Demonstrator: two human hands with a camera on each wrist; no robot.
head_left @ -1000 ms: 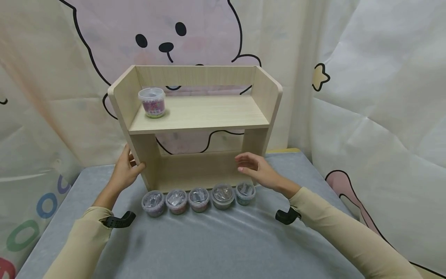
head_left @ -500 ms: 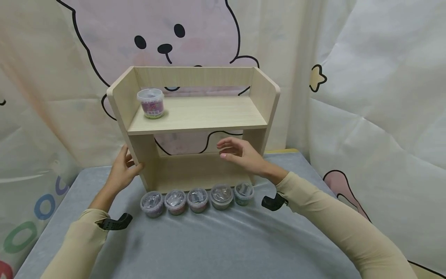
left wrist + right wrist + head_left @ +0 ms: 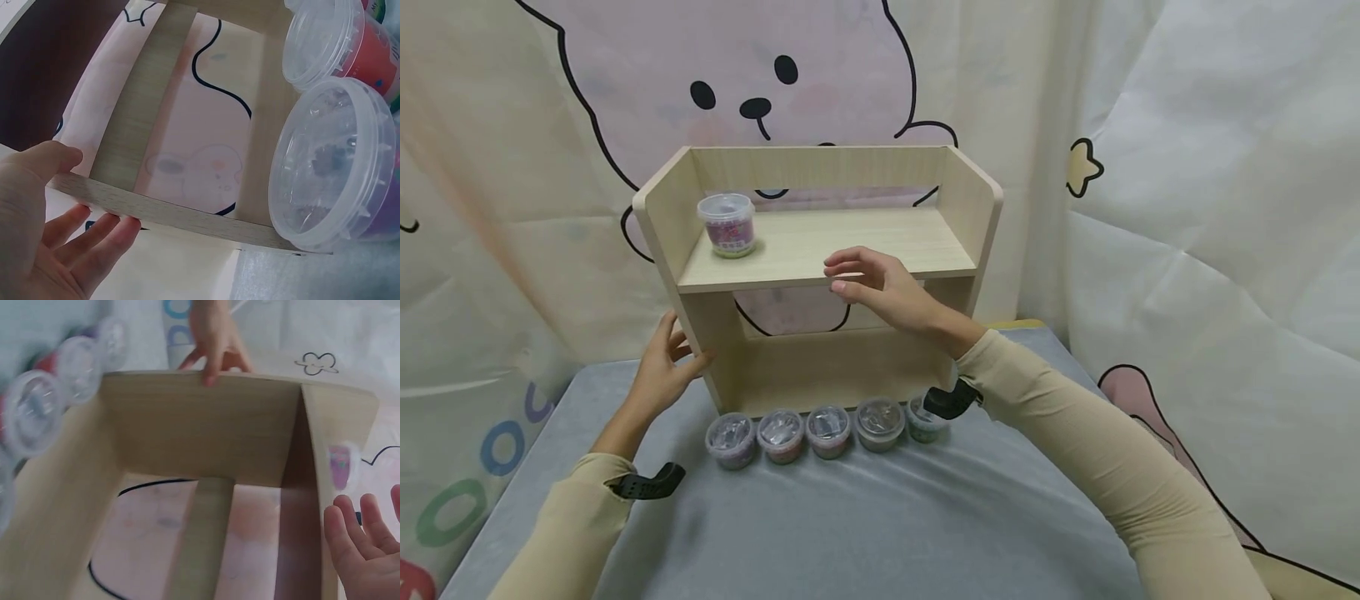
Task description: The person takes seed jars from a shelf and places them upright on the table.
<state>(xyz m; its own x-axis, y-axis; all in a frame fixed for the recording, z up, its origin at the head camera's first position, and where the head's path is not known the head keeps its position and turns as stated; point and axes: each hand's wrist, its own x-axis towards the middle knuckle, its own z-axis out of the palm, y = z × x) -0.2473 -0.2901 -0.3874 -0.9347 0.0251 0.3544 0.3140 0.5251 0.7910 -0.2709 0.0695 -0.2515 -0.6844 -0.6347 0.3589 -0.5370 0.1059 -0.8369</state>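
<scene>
A pale two-tier wooden shelf (image 3: pixel 827 244) stands on the cloth-covered table. My left hand (image 3: pixel 660 372) grips its left side panel between thumb and fingers, clearer in the left wrist view (image 3: pixel 69 212). On the upper tier, at the left, sits a clear plastic tub (image 3: pixel 730 227) with a pink-purple label. My right hand (image 3: pixel 883 287) is in front of the upper tier's front edge, fingers loosely bent, holding nothing. Several lidded tubs line up before the shelf, among them a purple one (image 3: pixel 731 440) at the left end. The right wristband (image 3: pixel 952 400) partly hides the rightmost tub (image 3: pixel 922 423).
The grey-blue tablecloth (image 3: pixel 850 533) spreads in front of the tubs. A printed fabric curtain (image 3: pixel 1000 83) hangs close behind the shelf, and another curtain (image 3: pixel 1210 250) borders the table's right side.
My right hand has moved left and up, from beside the shelf's lower right side to the upper tier's front edge. My left hand keeps its grip; the tubs have not moved.
</scene>
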